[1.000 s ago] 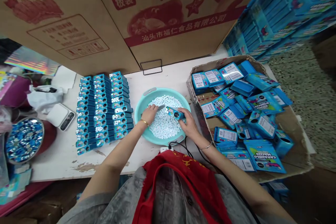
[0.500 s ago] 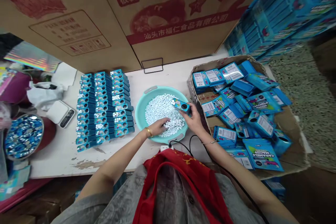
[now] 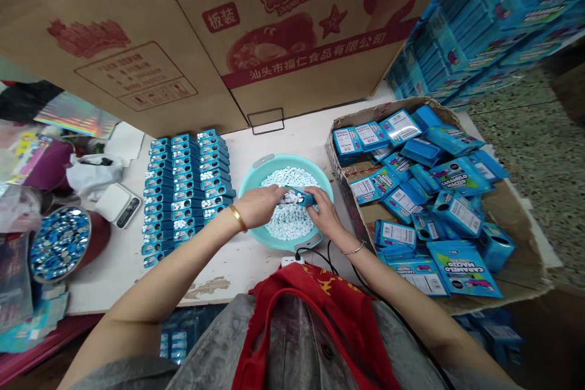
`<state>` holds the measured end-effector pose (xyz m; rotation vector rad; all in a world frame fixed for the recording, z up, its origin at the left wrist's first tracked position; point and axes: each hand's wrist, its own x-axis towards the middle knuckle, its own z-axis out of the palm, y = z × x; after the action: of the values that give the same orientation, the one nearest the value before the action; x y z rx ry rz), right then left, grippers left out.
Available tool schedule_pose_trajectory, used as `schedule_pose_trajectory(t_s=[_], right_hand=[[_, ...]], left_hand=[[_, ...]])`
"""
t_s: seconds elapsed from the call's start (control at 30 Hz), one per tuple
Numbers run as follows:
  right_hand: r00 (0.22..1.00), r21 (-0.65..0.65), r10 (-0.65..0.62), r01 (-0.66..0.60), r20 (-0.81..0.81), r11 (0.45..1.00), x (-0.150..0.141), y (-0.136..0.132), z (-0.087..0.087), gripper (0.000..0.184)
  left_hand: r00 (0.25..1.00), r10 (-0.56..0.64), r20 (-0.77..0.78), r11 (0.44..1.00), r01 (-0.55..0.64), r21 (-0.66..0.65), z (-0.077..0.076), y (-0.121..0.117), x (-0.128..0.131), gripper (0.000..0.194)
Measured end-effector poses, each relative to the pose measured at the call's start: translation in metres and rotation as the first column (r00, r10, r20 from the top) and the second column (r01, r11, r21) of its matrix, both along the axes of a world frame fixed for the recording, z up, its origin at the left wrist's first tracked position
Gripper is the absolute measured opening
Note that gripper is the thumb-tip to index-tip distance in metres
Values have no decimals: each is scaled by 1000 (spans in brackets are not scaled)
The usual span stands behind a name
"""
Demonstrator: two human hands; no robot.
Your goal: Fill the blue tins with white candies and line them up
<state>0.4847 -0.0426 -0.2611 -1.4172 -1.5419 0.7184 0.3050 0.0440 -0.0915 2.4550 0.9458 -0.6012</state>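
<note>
Over a turquoise basin (image 3: 249,180) of small white candies (image 3: 290,222), a small blue candy box (image 3: 309,199) is held tilted. My right hand (image 3: 325,214) grips the box at its right end, thumb below and fingers behind. The closed fingers of my left hand (image 3: 261,204) meet the box's left end, with white candies at the fingertips and along the box. My left palm is turned away, so how many candies are in it is hidden. To the left stand rows of blue candy boxes (image 3: 185,180), some with white candies showing in their openings.
On the right, a cardboard tray (image 3: 340,167) holds loose blue boxes. Large cartons (image 3: 292,88) stand behind the basin, with a wire frame (image 3: 265,121) before them. A white scale (image 3: 119,204) and a tub of shiny blue pieces (image 3: 61,244) are left. A black cable (image 3: 365,256) runs beside my right arm.
My left hand has risen out of the candies to the left end of the box. My right hand has brought the box left and slightly down. The view has shifted a little left.
</note>
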Motion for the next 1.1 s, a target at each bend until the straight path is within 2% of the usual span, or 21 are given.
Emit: schedule_pose_trajectory(t_s=[0.07, 0.17, 0.23, 0.3, 0.33, 0.4, 0.5, 0.6, 0.67, 0.77, 0.87, 1.0, 1.1], right_hand=[[1000, 4, 2, -2, -2, 1000, -4, -2, -1, 46], [999, -8, 5, -5, -36, 1000, -7, -3, -3, 47], [998, -18, -1, 0, -65, 1000, -6, -4, -4, 46], [996, -27, -17, 15, -83, 1000, -3, -3, -5, 45], [996, -30, -27, 25, -88, 999, -2, -3, -6, 45], [994, -37, -46, 42, -96, 998, 2, -1, -6, 45], [991, -56, -69, 63, -113, 996, 8, 2, -4, 42], [986, -82, -103, 93, -132, 992, 11, 6, -1, 36], [981, -107, -131, 117, -144, 987, 13, 7, 0, 33], [973, -140, -171, 150, -152, 979, 15, 9, 1, 32], [962, -150, -211, 185, -176, 971, 15, 10, 1, 33], [949, -171, -221, 185, -226, 968, 16, 11, -1, 37], [948, -163, -197, 159, -252, 974, 17, 11, -1, 37]], left_hand=[[993, -18, -119, 995, 29, 92, 13, -11, 19, 46], [991, -17, -135, 981, 43, 191, 31, -25, 36, 44], [993, -11, -120, 980, 35, 195, 37, -27, 34, 37], [994, 35, -100, 981, -15, 196, 32, -20, 21, 32], [993, 81, -81, 977, -63, 206, 22, -14, 11, 31], [980, 198, -31, 955, -186, 233, -9, 2, -8, 32], [950, 312, 11, 930, -307, 200, -80, 18, -26, 35], [957, 289, 36, 950, -292, 114, -146, 14, -22, 40], [967, 245, 70, 967, -249, 56, -174, 1, -12, 41], [973, 191, 127, 982, -188, -37, -192, -25, -1, 44], [972, 164, 170, 981, -141, -136, -197, -44, 1, 47], [959, 178, 219, 960, -120, -252, -194, -50, -7, 49], [944, 198, 265, 942, -108, -319, -181, -43, -19, 44]])
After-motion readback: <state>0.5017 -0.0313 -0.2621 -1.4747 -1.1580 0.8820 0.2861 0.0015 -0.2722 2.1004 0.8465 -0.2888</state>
